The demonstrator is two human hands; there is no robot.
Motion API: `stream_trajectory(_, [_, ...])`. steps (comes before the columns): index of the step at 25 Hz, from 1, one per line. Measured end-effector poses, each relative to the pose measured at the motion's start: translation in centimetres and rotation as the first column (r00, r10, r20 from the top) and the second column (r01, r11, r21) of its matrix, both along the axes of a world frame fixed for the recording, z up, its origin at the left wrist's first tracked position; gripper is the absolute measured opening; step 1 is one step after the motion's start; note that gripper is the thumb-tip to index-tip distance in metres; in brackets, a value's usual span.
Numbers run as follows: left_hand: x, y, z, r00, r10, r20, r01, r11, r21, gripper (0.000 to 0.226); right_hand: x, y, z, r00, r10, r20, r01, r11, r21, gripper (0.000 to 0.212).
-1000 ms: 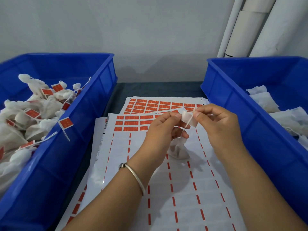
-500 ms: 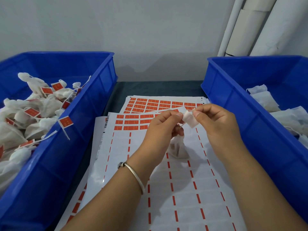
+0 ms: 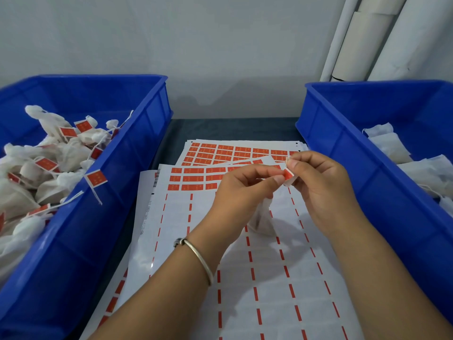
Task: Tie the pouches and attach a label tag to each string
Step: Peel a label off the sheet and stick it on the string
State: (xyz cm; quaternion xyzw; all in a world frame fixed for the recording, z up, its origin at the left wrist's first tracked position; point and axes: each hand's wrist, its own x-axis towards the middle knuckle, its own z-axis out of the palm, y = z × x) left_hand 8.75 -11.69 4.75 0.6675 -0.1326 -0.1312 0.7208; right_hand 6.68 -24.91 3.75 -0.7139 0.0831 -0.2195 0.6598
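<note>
Both hands meet above the label sheets. My left hand [image 3: 242, 192] and my right hand [image 3: 318, 187] pinch a small red label tag [image 3: 288, 174] between their fingertips. A white pouch [image 3: 262, 218] hangs below the hands, partly hidden behind my left hand; its string is hard to see. Beneath lies a white label sheet [image 3: 245, 278] with red tags left only in its top rows. A second sheet of red tags [image 3: 235, 152] lies further back.
A blue crate [image 3: 103, 192] on the left holds several tied pouches with red tags [image 3: 49, 165]. A blue crate [image 3: 343, 168] on the right holds white pouches [image 3: 392, 148] without tags. White rolls [image 3: 362, 38] lean against the wall at the back right.
The tag between my fingertips showed its white side before; now its red face shows and it looks folded. Both hands stayed in nearly the same place.
</note>
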Motion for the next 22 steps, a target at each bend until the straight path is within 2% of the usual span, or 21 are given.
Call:
stream_trajectory(8, [0.4, 0.0, -0.6, 0.998, -0.024, 0.055, 0.023, 1.000, 0.010, 0.019, 0.0, -0.2, 0.0, 0.998, 0.069, -0.005, -0.068, 0.993, 0.097, 0.026])
stream_trajectory(12, [0.6, 0.2, -0.8, 0.997, -0.001, 0.071, 0.001, 1.000, 0.006, 0.021, -0.1, -0.1, -0.1, 0.993, 0.117, 0.013, -0.117, 0.993, -0.034, 0.028])
stream_trajectory(15, [0.7, 0.2, -0.7, 0.998, 0.037, 0.043, -0.035, 0.999, -0.031, 0.021, 0.1, -0.1, -0.3, 0.994, 0.111, 0.022, -0.110, 0.994, -0.023, 0.030])
stream_trajectory(22, [1.3, 0.4, -1.1, 0.996, 0.061, 0.071, -0.064, 0.997, 0.036, 0.016, 0.1, 0.4, -0.6, 0.987, 0.136, 0.088, -0.136, 0.991, -0.007, 0.037])
